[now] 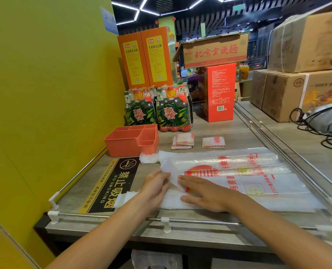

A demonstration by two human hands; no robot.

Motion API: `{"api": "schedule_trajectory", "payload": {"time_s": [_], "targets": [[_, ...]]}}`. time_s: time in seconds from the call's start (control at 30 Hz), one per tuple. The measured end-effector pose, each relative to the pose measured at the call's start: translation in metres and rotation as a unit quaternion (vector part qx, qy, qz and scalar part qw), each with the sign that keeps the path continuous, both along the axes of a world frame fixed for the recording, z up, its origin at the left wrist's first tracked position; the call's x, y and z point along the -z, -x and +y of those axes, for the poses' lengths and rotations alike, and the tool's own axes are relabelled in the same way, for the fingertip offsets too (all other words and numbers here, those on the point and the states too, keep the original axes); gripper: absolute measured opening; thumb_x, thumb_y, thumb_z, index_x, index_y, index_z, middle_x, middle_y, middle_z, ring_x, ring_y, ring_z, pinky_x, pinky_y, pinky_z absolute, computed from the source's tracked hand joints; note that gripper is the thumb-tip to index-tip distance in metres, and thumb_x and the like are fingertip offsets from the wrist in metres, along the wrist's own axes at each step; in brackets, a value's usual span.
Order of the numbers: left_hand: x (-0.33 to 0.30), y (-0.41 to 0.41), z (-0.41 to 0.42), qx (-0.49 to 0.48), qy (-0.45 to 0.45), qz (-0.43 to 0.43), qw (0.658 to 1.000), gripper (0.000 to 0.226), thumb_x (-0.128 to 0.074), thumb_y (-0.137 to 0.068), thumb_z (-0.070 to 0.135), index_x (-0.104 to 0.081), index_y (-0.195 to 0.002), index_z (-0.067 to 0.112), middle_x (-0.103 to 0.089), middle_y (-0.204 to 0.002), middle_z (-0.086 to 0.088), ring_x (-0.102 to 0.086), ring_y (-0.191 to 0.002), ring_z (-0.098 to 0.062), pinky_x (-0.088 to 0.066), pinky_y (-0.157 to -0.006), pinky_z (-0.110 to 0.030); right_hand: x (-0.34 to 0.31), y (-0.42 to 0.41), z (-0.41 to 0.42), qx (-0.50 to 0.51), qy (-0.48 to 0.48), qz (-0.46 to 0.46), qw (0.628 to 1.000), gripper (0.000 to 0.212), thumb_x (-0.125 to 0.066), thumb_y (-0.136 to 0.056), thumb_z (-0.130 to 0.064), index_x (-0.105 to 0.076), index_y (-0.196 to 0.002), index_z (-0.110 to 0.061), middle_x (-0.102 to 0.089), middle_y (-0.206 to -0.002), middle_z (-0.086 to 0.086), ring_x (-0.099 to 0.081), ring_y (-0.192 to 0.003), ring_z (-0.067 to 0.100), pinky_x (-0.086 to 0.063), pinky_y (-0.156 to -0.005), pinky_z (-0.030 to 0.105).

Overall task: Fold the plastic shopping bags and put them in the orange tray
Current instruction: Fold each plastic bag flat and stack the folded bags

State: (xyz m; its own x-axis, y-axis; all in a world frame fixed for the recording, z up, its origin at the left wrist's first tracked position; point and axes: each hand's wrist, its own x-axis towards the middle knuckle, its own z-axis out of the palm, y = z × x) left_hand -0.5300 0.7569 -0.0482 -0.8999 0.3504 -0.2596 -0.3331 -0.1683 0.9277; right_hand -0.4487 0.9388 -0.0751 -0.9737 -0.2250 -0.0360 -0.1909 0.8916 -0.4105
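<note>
A long translucent plastic bag (239,183) with red print lies flat across the shelf, folded lengthwise into a strip. My left hand (155,186) pinches the bag's left end, a handle flap, and lifts it over. My right hand (204,193) lies flat on the bag just right of that fold, fingers straight, pressing it down. A second unfolded bag (209,155) lies behind it. Two folded bag packets (182,141) (213,142) rest further back. The orange tray (131,144), with several compartments, stands at the back left and holds no bags.
A black no-smoking sign (110,185) lies flat on the shelf's left side. Bottle multipacks (172,111) and orange and red boxes (218,92) stand behind the tray. A metal rail (200,222) runs along the front edge. Cardboard cartons (297,90) and cables sit at the right.
</note>
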Motion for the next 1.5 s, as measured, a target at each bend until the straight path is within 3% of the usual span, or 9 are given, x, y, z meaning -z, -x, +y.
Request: {"api": "schedule_trajectory", "payload": {"time_s": [0.37, 0.53, 0.67, 0.73, 0.8, 0.9, 1.03, 1.2, 1.5], "targets": [[0.014, 0.012, 0.017, -0.074, 0.082, 0.077, 0.991, 0.023, -0.044, -0.105, 0.015, -0.067, -0.099, 0.019, -0.073, -0.106, -0.011, -0.068, -0.104, -0.028, -0.054, -0.097, -0.047, -0.004, -0.003, 0.001, 0.012, 0.013, 0.019, 1.0, 0.069, -0.039, -0.101, -0.062, -0.014, -0.16, -0.037, -0.008, -0.167, -0.017, -0.005, -0.153, 0.005, -0.005, -0.122, 0.027], [0.017, 0.028, -0.004, -0.159, 0.136, 0.134, 0.969, 0.025, -0.042, -0.102, 0.016, -0.063, -0.09, 0.009, -0.06, -0.088, -0.014, -0.054, -0.08, -0.025, -0.042, -0.072, -0.036, -0.007, -0.007, 0.002, 0.026, -0.029, 0.038, 0.999, 0.062, -0.041, -0.103, -0.057, -0.024, -0.158, -0.037, -0.016, -0.166, -0.017, -0.013, -0.152, 0.008, -0.009, -0.121, 0.029], [0.018, 0.033, -0.019, -0.105, 0.209, 0.267, 0.935, 0.028, -0.042, -0.104, 0.015, -0.057, -0.084, 0.004, -0.052, -0.078, -0.01, -0.045, -0.069, -0.018, -0.034, -0.063, -0.029, -0.004, -0.006, 0.006, 0.036, -0.058, 0.069, 0.995, 0.053, -0.041, -0.106, -0.047, -0.033, -0.156, -0.035, -0.023, -0.164, -0.014, -0.02, -0.151, 0.008, -0.012, -0.119, 0.023], [0.014, 0.028, -0.021, -0.025, 0.266, 0.355, 0.896, 0.028, -0.041, -0.107, 0.017, -0.064, -0.091, 0.013, -0.057, -0.076, -0.003, -0.049, -0.068, -0.01, -0.036, -0.06, -0.018, -0.004, -0.006, 0.007, 0.037, -0.048, 0.061, 0.996, 0.05, -0.04, -0.106, -0.046, -0.036, -0.154, -0.034, -0.027, -0.164, -0.012, -0.023, -0.15, 0.009, -0.017, -0.121, 0.028], [0.016, 0.027, -0.02, 0.081, 0.323, 0.426, 0.841, 0.031, -0.039, -0.108, 0.019, -0.062, -0.13, 0.016, -0.068, -0.11, 0.0, -0.058, -0.097, -0.004, -0.042, -0.08, -0.011, -0.005, -0.006, 0.006, 0.035, -0.039, 0.045, 0.998, 0.05, -0.041, -0.106, -0.045, -0.036, -0.154, -0.033, -0.03, -0.163, -0.01, -0.025, -0.149, 0.01, -0.02, -0.122, 0.031], [0.028, 0.033, -0.017, 0.229, 0.416, 0.518, 0.711, 0.045, -0.038, -0.108, 0.025, -0.039, -0.153, 0.022, -0.033, -0.161, 0.004, -0.021, -0.15, -0.008, -0.018, -0.124, -0.031, -0.009, -0.009, 0.003, 0.049, -0.027, 0.038, 0.998, 0.048, -0.046, -0.105, -0.044, -0.041, -0.151, -0.033, -0.04, -0.157, -0.008, -0.039, -0.14, 0.012, -0.032, -0.117, 0.032], [0.038, 0.03, -0.016, 0.341, 0.491, 0.534, 0.598, 0.056, -0.025, -0.109, 0.043, -0.013, -0.161, 0.026, -0.001, -0.169, 0.005, 0.007, -0.154, -0.008, 0.005, -0.125, -0.032, -0.013, -0.012, 0.008, 0.12, -0.002, 0.059, 0.991, 0.056, -0.06, -0.097, -0.047, -0.042, -0.148, -0.03, -0.05, -0.147, -0.005, -0.051, -0.127, 0.015, -0.043, -0.103, 0.029], [0.036, 0.028, -0.017, 0.377, 0.501, 0.524, 0.576, 0.06, -0.019, -0.108, 0.049, -0.004, -0.162, 0.027, 0.01, -0.168, 0.007, 0.015, -0.152, -0.006, 0.009, -0.124, -0.032, -0.01, -0.012, 0.011, 0.087, 0.026, 0.061, 0.994, 0.072, -0.06, -0.095, -0.051, -0.024, -0.156, -0.038, -0.029, -0.162, -0.013, -0.034, -0.145, 0.011, -0.032, -0.114, 0.03], [0.038, 0.032, -0.022, 0.344, 0.422, 0.562, 0.622, 0.05, -0.035, -0.109, 0.034, -0.026, -0.158, 0.032, -0.021, -0.164, 0.015, -0.011, -0.153, -0.005, -0.013, -0.125, -0.028, -0.002, -0.009, 0.01, 0.027, -0.017, 0.015, 0.999, 0.059, -0.043, -0.104, -0.049, -0.024, -0.158, -0.034, -0.028, -0.164, -0.01, -0.029, -0.147, 0.011, -0.026, -0.123, 0.035]]}}
